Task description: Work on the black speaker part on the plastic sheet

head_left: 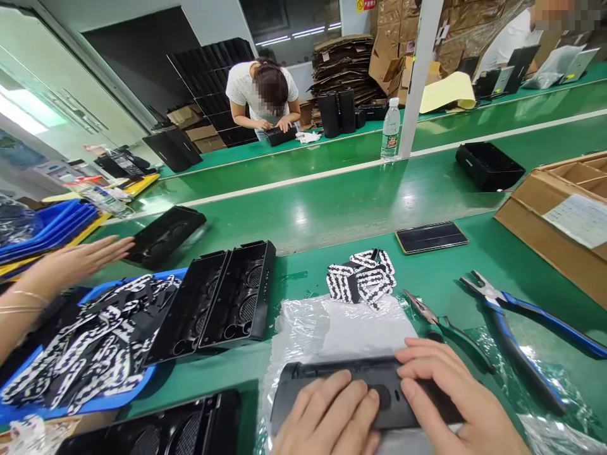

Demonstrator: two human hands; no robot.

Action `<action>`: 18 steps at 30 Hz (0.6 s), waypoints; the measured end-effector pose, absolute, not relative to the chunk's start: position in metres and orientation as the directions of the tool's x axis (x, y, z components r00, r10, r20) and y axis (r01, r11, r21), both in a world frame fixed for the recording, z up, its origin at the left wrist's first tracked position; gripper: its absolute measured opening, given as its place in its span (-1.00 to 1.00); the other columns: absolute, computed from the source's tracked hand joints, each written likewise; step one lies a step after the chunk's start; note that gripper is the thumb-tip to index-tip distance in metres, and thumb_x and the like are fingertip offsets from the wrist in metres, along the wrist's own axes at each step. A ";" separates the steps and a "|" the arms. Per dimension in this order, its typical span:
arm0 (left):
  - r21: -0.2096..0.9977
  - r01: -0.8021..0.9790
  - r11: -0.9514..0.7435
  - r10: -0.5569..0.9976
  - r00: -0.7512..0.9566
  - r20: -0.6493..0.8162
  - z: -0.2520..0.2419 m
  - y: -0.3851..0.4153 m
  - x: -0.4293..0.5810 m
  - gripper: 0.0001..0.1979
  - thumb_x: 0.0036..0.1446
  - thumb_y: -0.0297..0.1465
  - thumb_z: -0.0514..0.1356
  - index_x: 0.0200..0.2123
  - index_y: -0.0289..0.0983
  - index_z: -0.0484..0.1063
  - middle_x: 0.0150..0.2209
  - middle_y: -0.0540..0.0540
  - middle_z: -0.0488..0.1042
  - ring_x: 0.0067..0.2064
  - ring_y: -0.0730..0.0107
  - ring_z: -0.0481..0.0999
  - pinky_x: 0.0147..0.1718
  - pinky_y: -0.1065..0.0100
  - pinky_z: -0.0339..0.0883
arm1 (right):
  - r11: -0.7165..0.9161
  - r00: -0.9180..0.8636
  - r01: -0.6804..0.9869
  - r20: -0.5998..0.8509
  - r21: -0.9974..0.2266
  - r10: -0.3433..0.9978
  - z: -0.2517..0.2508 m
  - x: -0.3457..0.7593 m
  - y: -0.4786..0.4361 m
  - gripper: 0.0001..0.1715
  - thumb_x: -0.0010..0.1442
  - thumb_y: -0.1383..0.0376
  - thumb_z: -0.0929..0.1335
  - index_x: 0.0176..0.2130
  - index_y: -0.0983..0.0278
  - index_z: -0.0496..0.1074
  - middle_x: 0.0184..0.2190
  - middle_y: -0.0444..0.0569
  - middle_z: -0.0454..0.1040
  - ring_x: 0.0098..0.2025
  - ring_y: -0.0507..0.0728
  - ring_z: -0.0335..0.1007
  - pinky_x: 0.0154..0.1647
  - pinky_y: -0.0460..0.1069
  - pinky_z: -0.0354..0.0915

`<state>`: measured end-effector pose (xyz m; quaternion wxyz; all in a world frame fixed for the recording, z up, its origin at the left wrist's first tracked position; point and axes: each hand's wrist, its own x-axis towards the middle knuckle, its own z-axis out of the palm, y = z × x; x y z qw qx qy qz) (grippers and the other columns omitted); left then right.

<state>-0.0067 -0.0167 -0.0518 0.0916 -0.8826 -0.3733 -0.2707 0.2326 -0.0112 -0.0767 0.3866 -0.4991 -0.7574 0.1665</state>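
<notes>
A long black plastic panel (332, 379) lies on a crinkled clear plastic bag (332, 328) at the near table edge. My left hand (327, 414) presses on its middle with the fingers close together. My right hand (450, 392) wraps over the panel's right end and holds it. Just beyond the bag is a small pile of black-and-white patterned stickers (363, 278).
Two black speaker housings (218, 303) stand to the left beside a blue tray (95, 404) of patterned strips. A co-worker's hand (76, 262) reaches in from the left. Blue-handled pliers (521, 322) and cutters (446, 328) lie at right, near a cardboard box (545, 234). A person works across the green conveyor (332, 202).
</notes>
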 end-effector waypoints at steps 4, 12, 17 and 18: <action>0.122 0.716 -0.687 0.634 0.510 0.581 -0.059 -0.011 0.000 -0.67 0.59 -0.46 -0.03 0.06 -0.29 0.55 -0.02 -0.06 0.63 0.07 0.25 0.52 0.19 0.25 0.22 | 0.404 -0.197 0.602 0.362 -0.689 0.911 -0.082 0.237 -0.006 -0.94 0.45 0.26 0.36 -0.07 0.08 0.45 0.06 -0.08 0.58 0.30 0.10 0.41 0.24 -0.03 0.50; 0.184 0.732 -0.656 0.727 0.548 0.415 -0.043 -0.008 -0.008 -0.52 0.62 -0.22 -0.17 0.22 -0.34 0.42 0.06 -0.19 0.50 0.08 0.20 0.48 0.16 0.20 0.22 | 0.491 -0.232 0.448 0.433 -0.747 0.871 -0.057 0.229 0.005 -0.88 0.38 0.29 0.42 -0.10 0.08 0.44 -0.09 -0.19 0.60 0.11 0.01 0.54 0.16 -0.19 0.47; 0.127 0.761 -0.636 0.736 0.550 0.394 -0.056 -0.014 -0.004 -0.58 0.61 -0.37 -0.15 0.20 -0.28 0.45 0.05 -0.10 0.53 0.04 0.25 0.51 0.13 0.23 0.22 | 0.519 -0.441 0.517 0.308 -0.680 0.843 -0.050 0.232 0.007 -0.81 0.34 0.41 0.42 -0.08 0.16 0.44 -0.16 -0.13 0.57 -0.14 0.09 0.58 -0.11 -0.05 0.59; 0.103 0.757 -0.645 0.722 0.559 0.406 -0.061 -0.015 -0.002 -0.59 0.60 -0.39 -0.14 0.20 -0.30 0.45 0.05 -0.11 0.53 0.03 0.23 0.51 0.12 0.21 0.22 | 0.544 -0.479 0.517 0.303 -0.661 0.824 -0.050 0.232 0.008 -0.80 0.35 0.45 0.39 -0.07 0.17 0.44 -0.15 -0.11 0.56 -0.15 0.10 0.57 -0.11 -0.03 0.59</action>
